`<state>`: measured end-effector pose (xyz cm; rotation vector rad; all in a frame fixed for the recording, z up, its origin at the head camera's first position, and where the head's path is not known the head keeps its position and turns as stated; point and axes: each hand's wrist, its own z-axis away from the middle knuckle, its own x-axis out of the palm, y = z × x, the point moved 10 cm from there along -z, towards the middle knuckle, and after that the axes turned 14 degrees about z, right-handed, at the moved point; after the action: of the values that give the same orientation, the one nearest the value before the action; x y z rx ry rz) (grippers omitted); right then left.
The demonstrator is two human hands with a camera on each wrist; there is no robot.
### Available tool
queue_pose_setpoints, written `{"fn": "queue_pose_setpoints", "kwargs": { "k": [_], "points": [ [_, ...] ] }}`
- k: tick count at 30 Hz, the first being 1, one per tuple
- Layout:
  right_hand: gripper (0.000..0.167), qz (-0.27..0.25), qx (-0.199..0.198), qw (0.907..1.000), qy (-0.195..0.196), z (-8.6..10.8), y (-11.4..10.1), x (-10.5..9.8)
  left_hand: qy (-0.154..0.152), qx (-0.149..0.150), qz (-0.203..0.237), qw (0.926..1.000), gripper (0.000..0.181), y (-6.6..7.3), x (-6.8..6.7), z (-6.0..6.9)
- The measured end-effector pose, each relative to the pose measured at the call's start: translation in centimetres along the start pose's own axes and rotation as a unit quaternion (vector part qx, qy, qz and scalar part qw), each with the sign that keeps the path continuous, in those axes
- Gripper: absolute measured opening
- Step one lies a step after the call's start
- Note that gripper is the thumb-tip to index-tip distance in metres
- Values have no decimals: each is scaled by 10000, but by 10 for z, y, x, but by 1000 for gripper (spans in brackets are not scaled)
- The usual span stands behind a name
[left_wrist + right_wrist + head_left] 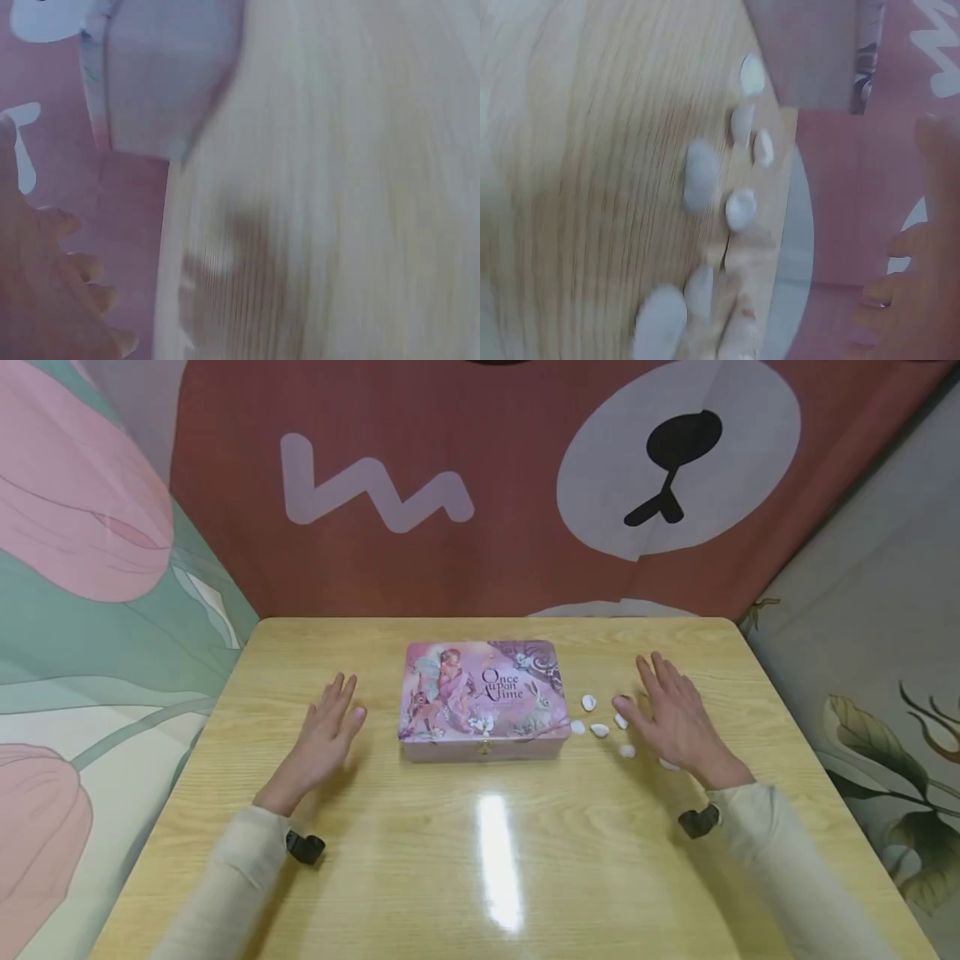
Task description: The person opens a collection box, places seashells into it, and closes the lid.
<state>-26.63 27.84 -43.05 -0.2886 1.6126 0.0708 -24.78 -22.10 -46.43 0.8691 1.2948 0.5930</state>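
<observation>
A pink tin box [450, 739] lettered "Once upon A Time" lies closed on the table, its small gold clasp [485, 747] facing the near side. To its left, my left hand [322, 739] is held with fingers extended and holds nothing. My right hand [675, 722], also empty with fingers straight, is over the table at the box's right. Several small white shell-like pieces [599, 730] are scattered between the box and that hand, some partly hidden under it. In the right wrist view, one piece [741, 209] looks hollowed like a shell. The left wrist view is blurred.
The pale wooden table [412, 860] has a bright light reflection near its middle. A reddish-brown cloth [517, 560] with a cartoon animal print hangs behind it. Patterned cloths hang at the left [82, 693] and right [862, 610].
</observation>
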Motion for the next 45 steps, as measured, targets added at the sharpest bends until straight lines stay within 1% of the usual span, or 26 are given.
{"fn": "queue_pose_setpoints", "kwargs": {
  "k": [3,6,8,10,13,17,21,25,28,30,38,42,44,45],
  "points": [
    [86,-563,48,9982,-188,1,-4,5,-189,-79,758,9969,71,3,9,-1],
    [84,-1077,111,9933,-396,2,-8,10,-356,-237,1464,9883,71,8,15,-2],
    [82,-1311,134,9900,-509,2,-12,12,-436,-358,1929,9796,73,11,19,-3],
    [82,-1473,143,9872,-600,2,-15,14,-472,-487,2360,9694,77,13,24,-3],
    [81,-1699,154,9829,-698,2,-21,18,-515,-546,2960,9522,85,17,31,-5],
    [80,-1939,136,9780,-751,2,-27,22,-536,-524,3519,9330,91,20,38,-7],
    [77,-2182,121,9727,-780,1,-33,28,-566,-508,3894,9179,94,23,43,-7],
    [75,-2428,215,9654,-925,4,-40,34,-568,-500,4276,9008,94,27,48,-6],
    [74,-2458,341,9632,-1036,6,-44,38,-525,-494,4467,8918,93,31,52,-5],
    [73,-2454,375,9628,-1067,7,-48,39,-491,-488,4537,8884,94,33,55,-4],
    [69,-2701,284,9568,-1041,9,-64,41,-327,-565,4624,8843,96,40,68,-2],
    [69,-2774,249,9544,-1072,10,-69,45,-300,-575,4571,8871,100,42,72,1],
    [69,-2810,229,9536,-1062,11,-71,47,-285,-562,4503,8906,102,43,74,2],
    [69,-2820,205,9533,-1060,12,-73,47,-280,-571,4491,8912,103,43,75,2]
  ]
}}
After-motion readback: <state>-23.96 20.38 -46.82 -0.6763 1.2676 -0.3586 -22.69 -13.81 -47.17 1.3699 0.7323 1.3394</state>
